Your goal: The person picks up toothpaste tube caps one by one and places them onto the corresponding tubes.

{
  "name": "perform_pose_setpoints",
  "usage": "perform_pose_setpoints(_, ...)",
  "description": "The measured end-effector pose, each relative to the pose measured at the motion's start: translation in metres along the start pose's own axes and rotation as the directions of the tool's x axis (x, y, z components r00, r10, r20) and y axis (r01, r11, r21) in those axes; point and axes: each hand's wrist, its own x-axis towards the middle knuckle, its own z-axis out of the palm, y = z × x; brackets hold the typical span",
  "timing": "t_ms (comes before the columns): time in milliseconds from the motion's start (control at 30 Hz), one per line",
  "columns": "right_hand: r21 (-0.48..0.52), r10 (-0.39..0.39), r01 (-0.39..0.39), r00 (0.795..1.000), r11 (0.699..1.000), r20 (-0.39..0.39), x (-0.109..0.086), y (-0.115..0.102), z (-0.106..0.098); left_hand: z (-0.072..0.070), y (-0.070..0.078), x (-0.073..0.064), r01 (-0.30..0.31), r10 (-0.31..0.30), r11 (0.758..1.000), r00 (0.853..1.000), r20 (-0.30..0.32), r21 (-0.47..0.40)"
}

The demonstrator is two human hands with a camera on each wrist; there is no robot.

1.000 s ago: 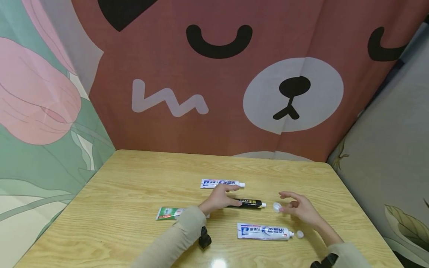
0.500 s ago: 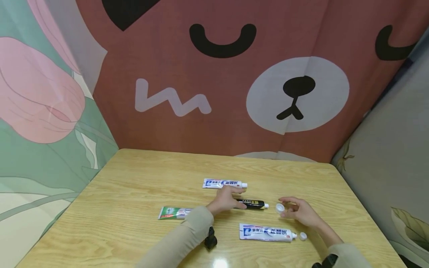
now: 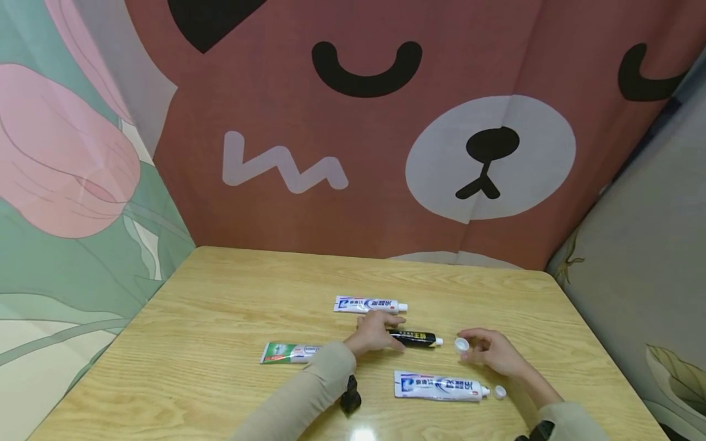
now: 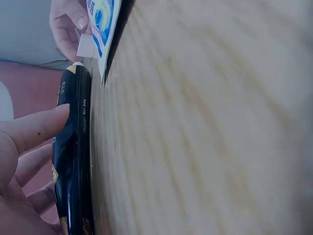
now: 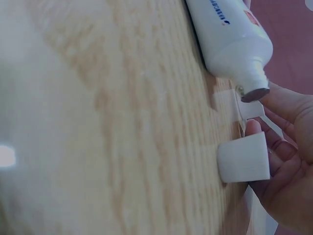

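While left hand (image 3: 374, 334) holds black tube (image 3: 415, 339), right hand (image 3: 497, 353) pinches cap (image 3: 461, 346).

Blue Chinese characters, seemingly 冷酸灵, mark the near white toothpaste tube (image 3: 439, 386) and the far white toothpaste tube (image 3: 366, 304). Yellow characters on the black tube (image 3: 413, 339) and print on the green-and-white tube (image 3: 289, 353) are too small to read.

Bear-print backdrop (image 3: 298, 226) — flowered cloth (image 3: 72, 153) at left
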Motion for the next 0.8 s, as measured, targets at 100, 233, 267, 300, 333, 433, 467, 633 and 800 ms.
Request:
perform_pose_setpoints(100,0.004,-0.001,0.001,1.000,1.000,0.011,-0.0002,0.0005,0.0003,0.0012,-0.0001,-0.0001,0.012,-0.012,1.000,1.000,-0.006,0.006)
perform_pose_setpoints(233,-0.005,-0.003,0.003,1.000,1.000,0.014,0.0007,0.0004,0.0010,0.0025,0.0007,-0.0004,0.030,-0.029,0.999,0.999,-0.022,0.021)
perform_pose_setpoints(267,-0.009,-0.010,0.010,1.000,1.000,0.015,0.0009,0.0003,0.0010,0.0029,0.0011,-0.0005,0.034,-0.033,0.999,0.999,-0.025,0.030)
perform_pose_setpoints(300,-0.014,-0.012,0.012,1.000,1.000,0.012,0.0012,0.0002,0.0012,0.0033,0.0015,-0.0007,0.037,-0.036,0.999,0.999,-0.029,0.038)
perform_pose_setpoints(333,-0.017,-0.008,0.008,1.000,1.000,0.005,0.0014,0.0001,0.0016,0.0036,0.0021,-0.0008,0.041,-0.040,0.998,0.999,-0.031,0.043)
perform_pose_setpoints(433,-0.034,0.002,-0.002,1.000,0.999,-0.004,0.0019,0.0000,0.0023,0.0045,0.0037,-0.0011,0.049,-0.047,0.997,0.998,-0.041,0.057)
perform_pose_setpoints(467,-0.038,0.005,-0.005,1.000,0.999,-0.008,0.0020,0.0001,0.0026,0.0047,0.0041,-0.0011,0.053,-0.050,0.997,0.998,-0.044,0.062)
perform_pose_setpoints(633,-0.040,0.004,-0.005,1.000,0.999,-0.018,0.0031,0.0007,0.0032,0.0065,0.0033,0.0009,0.054,-0.049,0.993,0.997,-0.054,0.103)
perform_pose_setpoints(800,-0.032,0.002,-0.002,1.000,0.999,-0.024,0.0029,-0.0004,0.0034,0.0079,0.0025,0.0022,0.062,-0.059,0.993,0.998,-0.038,0.096)
